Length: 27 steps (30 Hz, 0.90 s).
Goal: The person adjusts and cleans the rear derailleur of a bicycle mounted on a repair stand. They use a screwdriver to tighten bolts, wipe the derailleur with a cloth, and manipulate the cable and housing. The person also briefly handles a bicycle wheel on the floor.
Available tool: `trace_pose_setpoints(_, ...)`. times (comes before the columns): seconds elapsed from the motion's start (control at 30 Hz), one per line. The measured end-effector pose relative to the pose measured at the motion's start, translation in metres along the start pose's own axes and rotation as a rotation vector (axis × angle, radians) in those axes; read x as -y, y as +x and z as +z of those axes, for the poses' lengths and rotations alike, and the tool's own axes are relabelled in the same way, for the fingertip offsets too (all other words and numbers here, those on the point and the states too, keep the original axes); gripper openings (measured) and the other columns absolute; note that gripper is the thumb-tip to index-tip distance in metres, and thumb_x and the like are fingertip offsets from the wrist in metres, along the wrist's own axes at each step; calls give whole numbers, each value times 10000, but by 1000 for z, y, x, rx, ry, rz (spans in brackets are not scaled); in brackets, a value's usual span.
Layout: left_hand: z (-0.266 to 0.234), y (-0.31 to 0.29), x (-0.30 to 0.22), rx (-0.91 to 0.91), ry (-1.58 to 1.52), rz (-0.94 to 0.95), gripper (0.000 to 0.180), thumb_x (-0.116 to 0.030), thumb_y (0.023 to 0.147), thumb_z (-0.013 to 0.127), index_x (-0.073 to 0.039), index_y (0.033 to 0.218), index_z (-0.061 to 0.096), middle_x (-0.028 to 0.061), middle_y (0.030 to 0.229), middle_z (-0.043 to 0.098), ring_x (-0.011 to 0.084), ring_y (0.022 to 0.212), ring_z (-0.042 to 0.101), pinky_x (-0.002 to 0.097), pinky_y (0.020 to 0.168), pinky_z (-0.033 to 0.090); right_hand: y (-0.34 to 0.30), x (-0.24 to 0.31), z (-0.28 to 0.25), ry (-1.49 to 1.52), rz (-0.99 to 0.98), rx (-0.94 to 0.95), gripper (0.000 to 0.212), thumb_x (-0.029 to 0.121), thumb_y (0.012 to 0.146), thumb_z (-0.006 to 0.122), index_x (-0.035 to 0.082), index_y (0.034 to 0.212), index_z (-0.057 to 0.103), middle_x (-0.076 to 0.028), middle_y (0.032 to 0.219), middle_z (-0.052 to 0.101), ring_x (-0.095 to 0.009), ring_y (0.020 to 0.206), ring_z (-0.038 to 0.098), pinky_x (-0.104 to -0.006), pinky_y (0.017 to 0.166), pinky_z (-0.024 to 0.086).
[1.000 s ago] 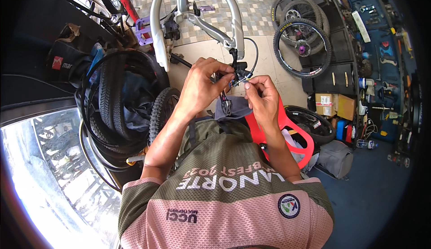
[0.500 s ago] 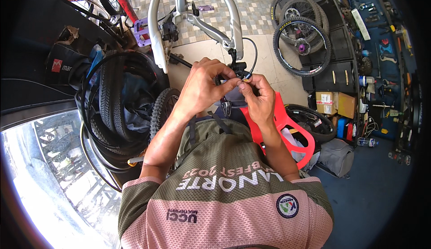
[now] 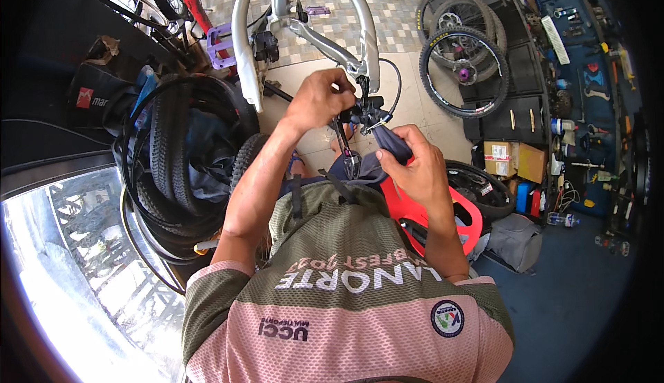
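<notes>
A rear derailleur (image 3: 366, 115) hangs from the dropout of a silver bicycle frame (image 3: 371, 44) in front of me. Its cage (image 3: 352, 165) reaches down toward my lap. A black cable housing (image 3: 400, 82) loops from the frame into its right side, and a thin pale strand shows near that end. My left hand (image 3: 320, 101) is just left of the derailleur, fingers curled and closed; whatever they hold, if anything, is hidden. My right hand (image 3: 420, 171) is below and right of the derailleur, thumb and fingers apart, with dark cloth behind them.
Bicycle tyres (image 3: 173, 148) are piled at the left. Several wheels (image 3: 465, 72) lean at the right beside cardboard boxes (image 3: 499, 159) and a tool wall (image 3: 595, 79). A red plastic seat (image 3: 467, 220) is under my right forearm. A purple pedal (image 3: 221, 45) sits by the frame.
My hands, together at the derailleur before, have separated. The left has moved slightly up and left with fingers curled; the right has moved down and right and opened. The frame has shifted slightly right.
</notes>
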<state>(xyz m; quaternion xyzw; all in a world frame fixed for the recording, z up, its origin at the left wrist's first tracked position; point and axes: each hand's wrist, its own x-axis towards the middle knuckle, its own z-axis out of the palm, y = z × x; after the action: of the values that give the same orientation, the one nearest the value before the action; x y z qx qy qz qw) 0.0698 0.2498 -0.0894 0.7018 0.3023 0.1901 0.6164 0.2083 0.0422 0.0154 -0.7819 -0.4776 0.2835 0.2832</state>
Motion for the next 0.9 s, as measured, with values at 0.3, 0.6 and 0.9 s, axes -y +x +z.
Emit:
trace_pose_setpoints(0.3,-6,18,-2,19,24,-96,152,-102,919,721,42,956,691,84,884,748,110,830,691,300,758,560,12,5,8,-134,-63,-118,282,289,1003,747,26,1079,679,-184,847,759,-388,759,745,-473,709,562)
trace_pose_setpoints(0.6,1,-9,-24,139,-90,-3,102,-72,917,703,21,933,663,11,859,660,78,840,574,265,777,486,-9,0,-34,-128,40,-122,276,316,992,779,49,968,718,-143,701,708,-314,622,704,-426,593,504)
trace_pose_setpoints(0.9,-4,13,-6,-73,-15,-71,197,-149,912,711,43,959,707,99,802,721,157,744,655,340,720,533,22,-7,5,-79,-166,-143,270,293,989,780,30,988,719,-139,764,737,-300,658,715,-404,646,542)
